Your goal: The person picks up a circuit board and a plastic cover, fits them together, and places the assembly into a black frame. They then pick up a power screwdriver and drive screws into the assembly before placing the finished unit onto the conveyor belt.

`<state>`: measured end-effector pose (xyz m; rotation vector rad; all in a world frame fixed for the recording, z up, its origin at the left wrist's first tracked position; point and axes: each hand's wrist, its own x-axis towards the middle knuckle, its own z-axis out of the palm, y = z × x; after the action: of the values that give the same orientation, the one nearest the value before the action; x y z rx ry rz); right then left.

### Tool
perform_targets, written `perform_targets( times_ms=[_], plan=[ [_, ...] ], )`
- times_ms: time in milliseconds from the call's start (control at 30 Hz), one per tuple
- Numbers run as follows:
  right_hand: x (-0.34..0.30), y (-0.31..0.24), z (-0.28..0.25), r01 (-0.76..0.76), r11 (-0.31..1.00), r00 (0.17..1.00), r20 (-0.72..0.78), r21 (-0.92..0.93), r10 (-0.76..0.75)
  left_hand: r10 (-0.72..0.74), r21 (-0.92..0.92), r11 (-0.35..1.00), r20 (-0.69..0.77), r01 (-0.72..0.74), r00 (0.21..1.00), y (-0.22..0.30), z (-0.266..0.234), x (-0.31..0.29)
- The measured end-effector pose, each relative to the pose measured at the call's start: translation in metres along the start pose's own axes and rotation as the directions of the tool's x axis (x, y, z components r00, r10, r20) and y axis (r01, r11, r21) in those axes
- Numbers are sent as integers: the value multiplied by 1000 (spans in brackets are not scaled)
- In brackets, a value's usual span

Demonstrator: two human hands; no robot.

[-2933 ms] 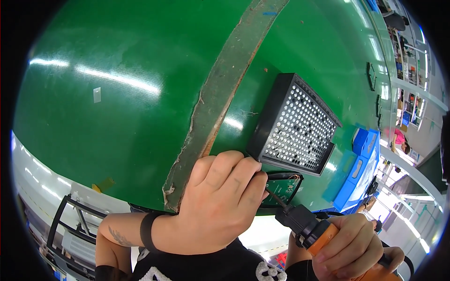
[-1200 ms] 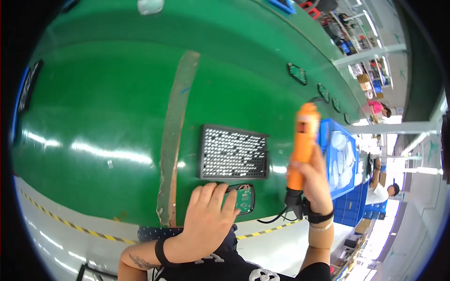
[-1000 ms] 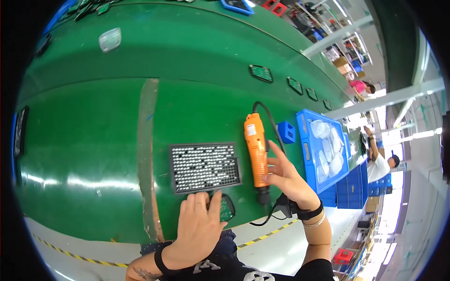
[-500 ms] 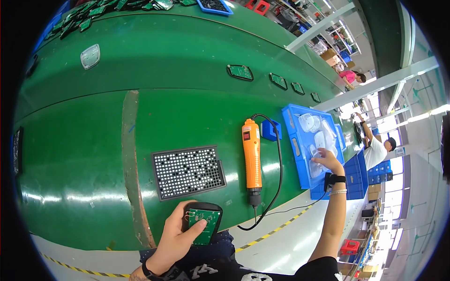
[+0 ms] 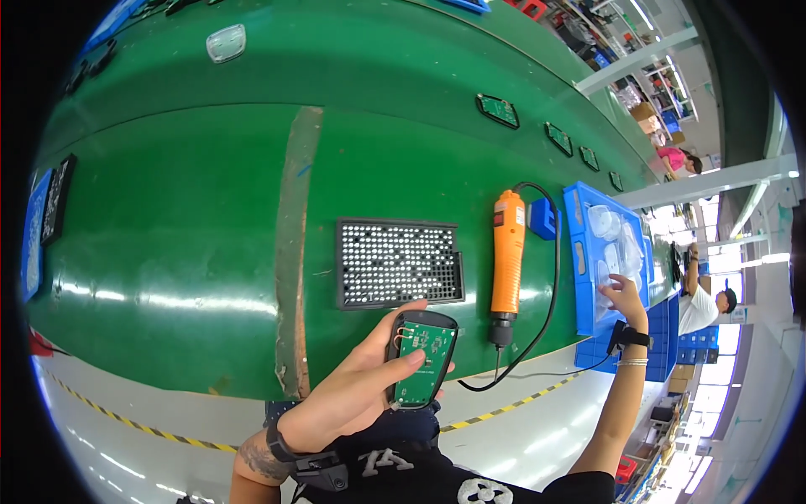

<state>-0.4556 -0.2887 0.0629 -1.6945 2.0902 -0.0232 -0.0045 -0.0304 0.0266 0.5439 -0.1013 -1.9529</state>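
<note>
The left hand [image 5: 353, 395] is holding a small dark casing [image 5: 422, 357] at the near edge of the green bench [image 5: 185, 210], just this side of the black perforated screw tray [image 5: 399, 263]. Its fingers [image 5: 409, 363] are wrapping the casing from the left, with the thumb pressing down on the green circuit board [image 5: 425, 361] that is sitting inside it. The casing is lying open, board face up, with no cover over it.

The right hand [image 5: 625, 298] is reaching well away to the right, into the blue bin [image 5: 579, 252] holding clear plastic pieces [image 5: 606, 225]. Its fingers are hanging loosely spread over those pieces; whether they are already pinching one cannot be told from here.

The orange electric screwdriver [image 5: 508, 256] is lying unheld on the bench between the tray and the bin, its tip pointing near and its black cable [image 5: 550, 277] looping round to a small blue box [image 5: 541, 220] on the far side.

As a judgement, the work on this unit is sitting around the middle: the board looks seated in the casing and the driver is put down, while a part from the bin is not yet on the unit. Further along the bench, more green boards [image 5: 499, 110] are lying in a row, and another person [image 5: 701, 302] is working on the far right.
</note>
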Motion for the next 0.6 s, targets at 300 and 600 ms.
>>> perform_targets(
  times_ms=[300,600],
  plan=[
    [-173,-183,14,851,479,450,-175,-213,-876,-39,6,999,56,39,998,3,2,-4],
    [-228,-259,97,941,-276,-339,550,197,-763,-90,591,805,213,-55,973,-2,-5,-22]
  ],
)
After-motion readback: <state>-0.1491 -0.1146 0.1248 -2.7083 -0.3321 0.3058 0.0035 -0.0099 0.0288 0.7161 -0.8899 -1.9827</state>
